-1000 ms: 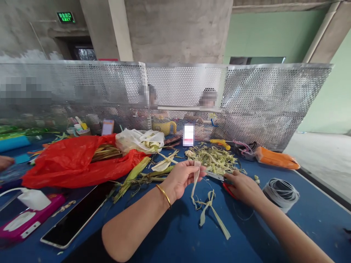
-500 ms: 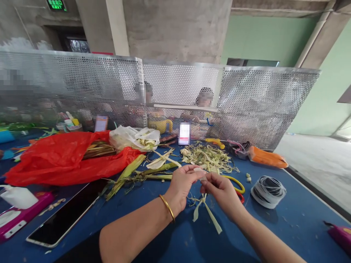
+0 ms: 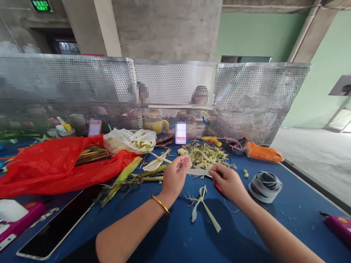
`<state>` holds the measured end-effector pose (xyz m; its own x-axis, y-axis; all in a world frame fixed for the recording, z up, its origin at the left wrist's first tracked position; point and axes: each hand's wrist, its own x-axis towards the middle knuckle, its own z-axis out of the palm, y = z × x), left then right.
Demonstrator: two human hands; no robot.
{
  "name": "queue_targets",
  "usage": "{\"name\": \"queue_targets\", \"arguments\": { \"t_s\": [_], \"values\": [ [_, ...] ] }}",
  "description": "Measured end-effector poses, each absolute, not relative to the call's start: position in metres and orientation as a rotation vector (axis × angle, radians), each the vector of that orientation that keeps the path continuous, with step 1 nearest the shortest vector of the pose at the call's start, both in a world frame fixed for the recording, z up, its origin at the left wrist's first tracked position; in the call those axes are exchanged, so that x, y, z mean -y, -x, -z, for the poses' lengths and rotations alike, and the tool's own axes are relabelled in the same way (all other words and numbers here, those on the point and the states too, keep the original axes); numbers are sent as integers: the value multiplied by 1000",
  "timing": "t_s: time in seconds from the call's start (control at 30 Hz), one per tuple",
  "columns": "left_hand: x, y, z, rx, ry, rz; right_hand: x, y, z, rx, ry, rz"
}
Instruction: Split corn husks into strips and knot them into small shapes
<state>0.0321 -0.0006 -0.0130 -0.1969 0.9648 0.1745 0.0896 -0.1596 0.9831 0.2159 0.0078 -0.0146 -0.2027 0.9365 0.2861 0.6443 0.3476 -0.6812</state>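
A pale, flat strip of what looks like corn husk (image 3: 199, 171) is stretched level between my hands. My left hand (image 3: 175, 177), with a gold bangle at the wrist, has its fingers curled at the strip's left end. My right hand (image 3: 226, 180) pinches the right end between thumb and fingers. Just below lies a small knotted husk piece (image 3: 202, 199) with a loop on top and two tails spreading down. A red scissor handle (image 3: 218, 188) shows under my right hand, the rest largely hidden. Behind my hands is a heap of shredded husk (image 3: 210, 155).
Husk stalks (image 3: 123, 175) and a red plastic bag (image 3: 55, 157) lie left, near a dark-screened tablet (image 3: 57, 223). A lit phone (image 3: 181, 132) stands before the perforated metal screen (image 3: 175, 80); people sit behind it. At right are a ribbon coil (image 3: 264, 187) and an orange packet (image 3: 263, 152).
My hands have moved apart from close together, leaving the strip drawn out between them. The knotted piece's loop has come into sight. The whole view has shifted slightly.
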Motion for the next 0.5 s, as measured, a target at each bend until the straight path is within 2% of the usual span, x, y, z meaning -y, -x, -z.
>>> {"name": "queue_targets", "arguments": {
  "t_s": [0.07, 0.17, 0.3, 0.5],
  "values": [
    [1, -29, 13, -1327, -1626, -1484, -4, -214, 12, 2025, 1395, -455],
    [0, -27, 16, -1288, -1833, -1265, 0, -210, 11, 2112, 1336, -442],
    [-2, -29, 22, -1190, -1759, -974, 1, -208, 14, 2130, 1294, -447],
    [-3, -33, 19, -1180, -1454, -967, -9, -218, 9, 2172, 1449, -308]
  ]
}}
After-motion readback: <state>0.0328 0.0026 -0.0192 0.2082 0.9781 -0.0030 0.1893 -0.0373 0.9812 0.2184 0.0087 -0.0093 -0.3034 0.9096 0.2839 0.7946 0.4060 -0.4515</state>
